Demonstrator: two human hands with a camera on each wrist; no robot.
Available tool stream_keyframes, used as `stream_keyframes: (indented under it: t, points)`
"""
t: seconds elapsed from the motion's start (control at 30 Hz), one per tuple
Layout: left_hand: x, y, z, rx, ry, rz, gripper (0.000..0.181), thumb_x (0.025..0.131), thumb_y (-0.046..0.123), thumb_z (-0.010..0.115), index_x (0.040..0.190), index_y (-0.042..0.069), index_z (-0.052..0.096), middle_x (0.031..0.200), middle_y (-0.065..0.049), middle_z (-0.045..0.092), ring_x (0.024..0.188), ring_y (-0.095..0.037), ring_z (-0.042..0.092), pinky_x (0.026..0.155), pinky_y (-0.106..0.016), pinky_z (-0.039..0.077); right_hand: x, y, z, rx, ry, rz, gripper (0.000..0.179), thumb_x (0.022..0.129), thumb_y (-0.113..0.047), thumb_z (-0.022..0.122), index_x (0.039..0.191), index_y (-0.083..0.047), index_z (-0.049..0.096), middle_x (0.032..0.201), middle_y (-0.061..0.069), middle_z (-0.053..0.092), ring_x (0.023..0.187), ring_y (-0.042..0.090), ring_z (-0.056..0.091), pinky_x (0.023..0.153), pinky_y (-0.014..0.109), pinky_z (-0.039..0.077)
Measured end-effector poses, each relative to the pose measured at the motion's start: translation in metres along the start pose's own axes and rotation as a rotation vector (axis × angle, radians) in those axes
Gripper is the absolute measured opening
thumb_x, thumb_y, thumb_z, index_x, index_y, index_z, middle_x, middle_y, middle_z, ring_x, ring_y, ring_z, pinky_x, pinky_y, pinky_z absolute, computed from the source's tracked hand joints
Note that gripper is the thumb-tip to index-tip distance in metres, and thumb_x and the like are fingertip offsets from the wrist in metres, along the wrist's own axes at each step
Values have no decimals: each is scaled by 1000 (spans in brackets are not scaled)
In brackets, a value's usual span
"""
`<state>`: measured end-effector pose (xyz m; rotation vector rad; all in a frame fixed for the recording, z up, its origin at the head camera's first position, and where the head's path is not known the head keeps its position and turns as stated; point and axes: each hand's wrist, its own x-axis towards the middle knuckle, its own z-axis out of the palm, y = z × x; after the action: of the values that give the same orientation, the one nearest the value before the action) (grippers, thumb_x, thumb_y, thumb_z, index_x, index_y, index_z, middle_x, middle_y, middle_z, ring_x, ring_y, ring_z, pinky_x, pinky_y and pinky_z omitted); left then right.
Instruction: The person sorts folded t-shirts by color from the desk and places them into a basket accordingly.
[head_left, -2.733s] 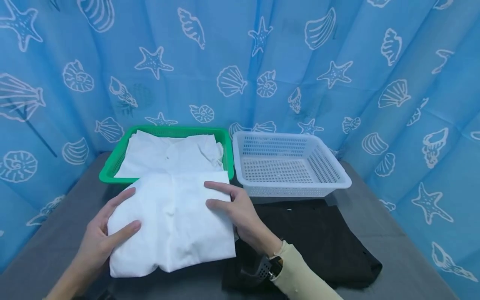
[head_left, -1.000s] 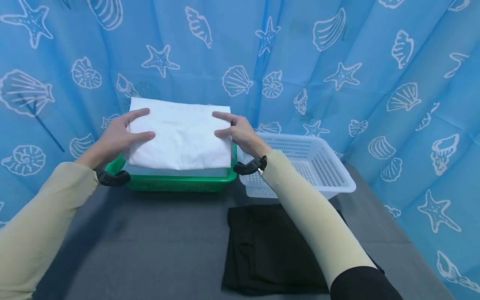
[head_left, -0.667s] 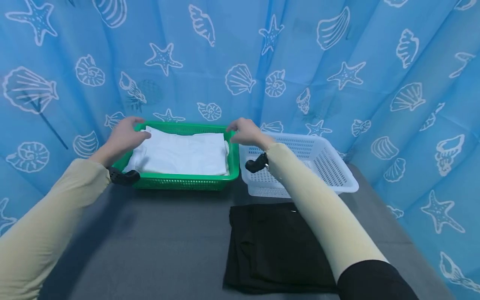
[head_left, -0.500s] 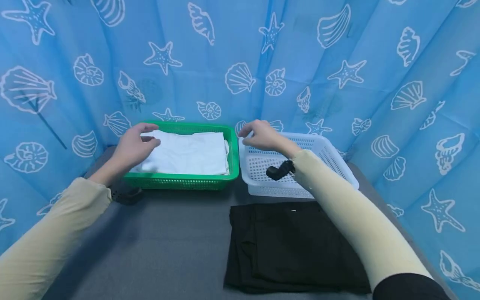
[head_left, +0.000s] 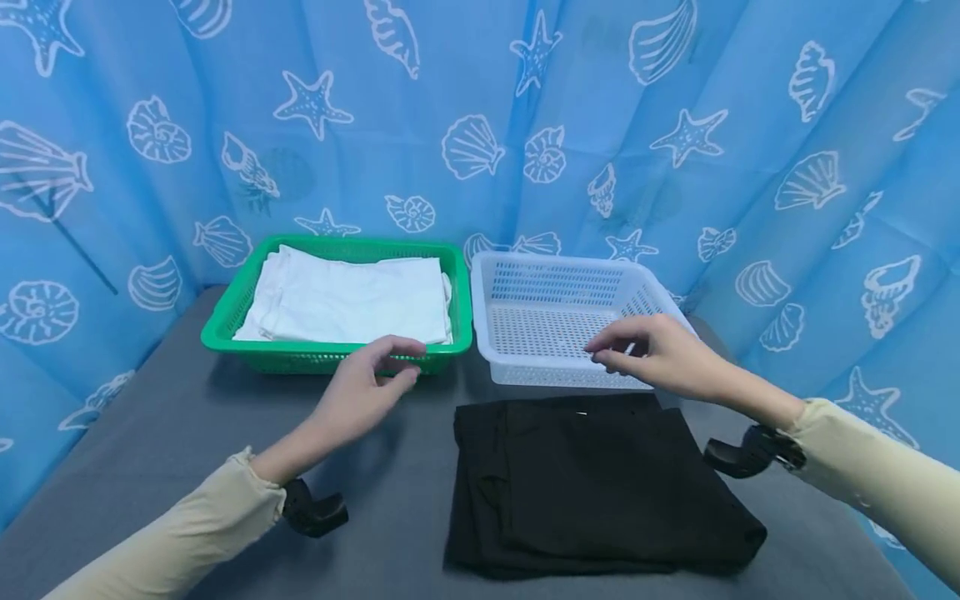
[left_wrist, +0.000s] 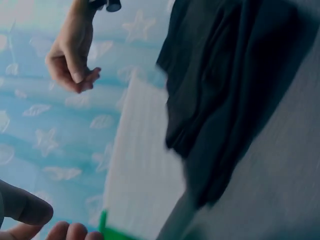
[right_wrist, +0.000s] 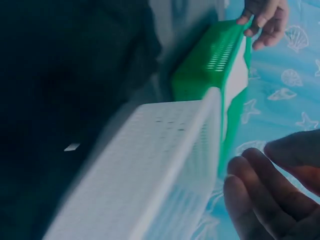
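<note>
My left hand (head_left: 367, 387) hovers just in front of the green basket (head_left: 258, 354), its fingers loosely bent around nothing. In that basket lies folded white cloth (head_left: 360, 300), stacked in layers. My right hand (head_left: 663, 358) is over the front right part of the white basket (head_left: 517, 371), fingers relaxed and holding nothing. Below it on the table lies a folded black garment (head_left: 600, 483) with a small white tag near its far edge. In the right wrist view the right hand's fingers (right_wrist: 265, 185) show beside the white basket's rim, and the garment is dark at left.
Both baskets stand side by side at the back of the grey-covered table (head_left: 187, 450). A blue curtain (head_left: 480, 100) with shell and starfish prints hangs right behind them and along the right side. Dark wrist-worn devices (head_left: 750, 450) sit on both wrists.
The hands carried the white cloth forward into the green basket and let go of it. Both have since drawn back toward the person, the right one also moving right.
</note>
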<state>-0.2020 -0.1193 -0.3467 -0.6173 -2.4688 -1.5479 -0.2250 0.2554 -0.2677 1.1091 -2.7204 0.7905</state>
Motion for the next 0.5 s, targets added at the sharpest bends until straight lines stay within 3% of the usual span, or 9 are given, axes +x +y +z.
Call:
stream_keyframes:
  t: [0.2, 0.37, 0.5]
  points:
    - [-15, -1, 34, -83, -132, -72, 36, 95, 3, 62, 131, 9, 58, 127, -8, 60, 107, -22, 63, 87, -39, 52, -53, 7, -6, 86, 21, 290, 17, 93, -10, 69, 109, -3, 73, 97, 5, 69, 76, 19, 64, 62, 29, 56]
    - [-22, -2, 56, -187, -243, -130, 42, 96, 3, 61, 138, 6, 53, 135, -16, 54, 114, -31, 59, 86, -42, 53, -85, 21, -4, 115, -23, 432, 26, 95, -14, 67, 118, -1, 68, 102, 7, 67, 85, 18, 64, 70, 30, 55]
    - [-24, -1, 70, -244, -296, -170, 47, 96, 5, 61, 141, 7, 49, 139, -21, 49, 119, -35, 56, 89, -46, 51, -105, 31, 1, 120, -64, 556, 36, 96, -18, 66, 125, 1, 63, 113, 15, 64, 94, 23, 62, 74, 37, 53]
